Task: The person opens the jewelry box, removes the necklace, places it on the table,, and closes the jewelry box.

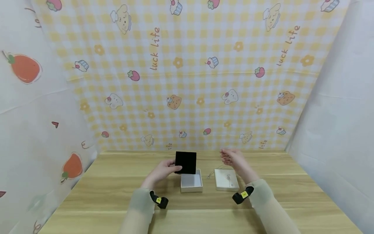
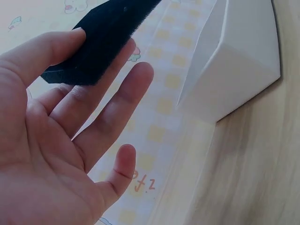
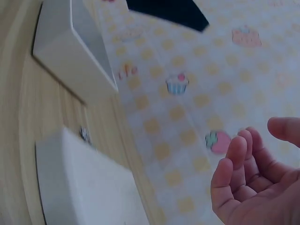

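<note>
My left hand point(image 1: 164, 171) pinches a square black foam pad point(image 1: 185, 162) between thumb and fingers, as the left wrist view also shows for the pad point(image 2: 101, 44). The pad is held up above the far part of an open white box base point(image 1: 191, 188). To the right lies a white box lid point(image 1: 227, 179) with a faint print on top. A thin silvery chain point(image 1: 209, 176), perhaps a necklace, lies on the table between base and lid. Above and beyond the lid, my right hand point(image 1: 235, 160) hovers with loosely bent fingers and holds nothing.
The wood-grain table point(image 1: 187, 217) ends at a yellow checked cloth point(image 1: 193, 113) hanging behind it. White cloths point(image 1: 336, 130) hang along both sides. A black wrist camera strap point(image 1: 159, 200) sits on each sleeve.
</note>
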A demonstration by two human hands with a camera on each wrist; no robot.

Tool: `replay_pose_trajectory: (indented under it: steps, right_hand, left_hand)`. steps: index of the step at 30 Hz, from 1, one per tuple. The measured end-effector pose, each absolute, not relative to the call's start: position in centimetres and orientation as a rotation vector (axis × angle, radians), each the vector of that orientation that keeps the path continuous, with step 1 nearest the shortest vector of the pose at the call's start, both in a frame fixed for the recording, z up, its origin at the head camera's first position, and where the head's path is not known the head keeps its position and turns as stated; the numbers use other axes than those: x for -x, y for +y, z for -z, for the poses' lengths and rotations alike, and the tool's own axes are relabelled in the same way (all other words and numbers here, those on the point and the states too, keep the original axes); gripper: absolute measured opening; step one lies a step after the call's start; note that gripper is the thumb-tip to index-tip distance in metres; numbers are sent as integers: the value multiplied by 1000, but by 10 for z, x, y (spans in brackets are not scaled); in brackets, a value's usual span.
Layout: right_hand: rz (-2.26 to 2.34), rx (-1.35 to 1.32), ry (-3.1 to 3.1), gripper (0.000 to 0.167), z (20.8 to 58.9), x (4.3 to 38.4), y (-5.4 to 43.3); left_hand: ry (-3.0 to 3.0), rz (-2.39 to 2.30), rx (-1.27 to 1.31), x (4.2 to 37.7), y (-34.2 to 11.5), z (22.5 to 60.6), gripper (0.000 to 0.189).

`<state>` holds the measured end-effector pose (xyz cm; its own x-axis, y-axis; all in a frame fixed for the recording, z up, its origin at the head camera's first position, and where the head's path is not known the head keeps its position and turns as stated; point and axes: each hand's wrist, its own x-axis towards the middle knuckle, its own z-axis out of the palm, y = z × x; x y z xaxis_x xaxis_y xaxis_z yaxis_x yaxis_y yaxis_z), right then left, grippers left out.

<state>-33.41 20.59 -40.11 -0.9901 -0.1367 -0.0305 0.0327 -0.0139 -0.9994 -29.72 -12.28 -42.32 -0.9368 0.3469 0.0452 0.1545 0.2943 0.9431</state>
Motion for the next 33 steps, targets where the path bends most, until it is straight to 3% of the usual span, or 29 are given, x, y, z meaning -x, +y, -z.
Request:
replay_pose_trajectory:
  steps: [11,33]
  right_hand:
    - [1911,421,2192,49,383,319,167]
    - [1876,487,2306,37,379,294,146]
  left_hand:
    - [2350,-1823,-442,301,-113,405,46]
    - [2309,-1871,-471,278,-101,395,47]
